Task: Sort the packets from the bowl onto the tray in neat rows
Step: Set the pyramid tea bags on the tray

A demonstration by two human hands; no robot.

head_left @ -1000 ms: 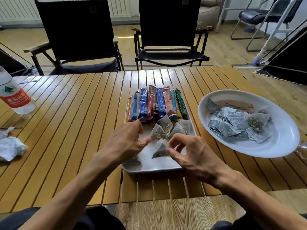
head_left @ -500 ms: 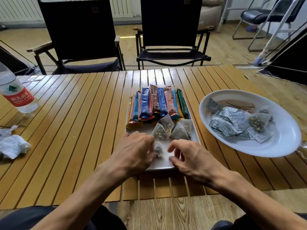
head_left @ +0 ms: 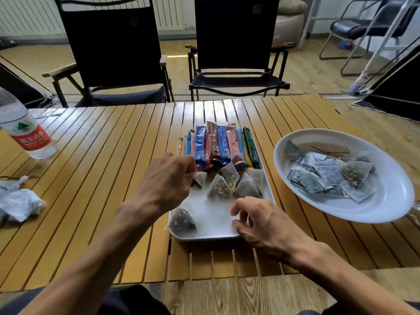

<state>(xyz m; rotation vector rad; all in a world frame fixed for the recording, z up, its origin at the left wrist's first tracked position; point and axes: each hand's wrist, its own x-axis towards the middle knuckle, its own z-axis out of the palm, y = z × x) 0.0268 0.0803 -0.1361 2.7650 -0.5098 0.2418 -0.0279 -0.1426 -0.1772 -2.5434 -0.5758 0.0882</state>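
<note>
Left hand (head_left: 166, 185): fingers pinch a pyramid tea bag (head_left: 201, 178) at the tray's (head_left: 204, 235) 9 o'clock. It would sit best flush against the pyramid row (head_left: 236, 186). Right hand (head_left: 263, 226) hovers at 5 o'clock, fingers loosely curled and empty. Bowl (head_left: 386, 208) at 3 o'clock holds more packets (head_left: 327, 176).

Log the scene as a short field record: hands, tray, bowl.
left hand: pinches a pyramid tea bag at the middle row's left end
right hand: empty, fingers loosely curled, over the tray near right corner
far row: stick packets side by side
near left corner: one dark pyramid bag, alone
bowl: holds flat sachets and one unsorted pyramid bag
</note>
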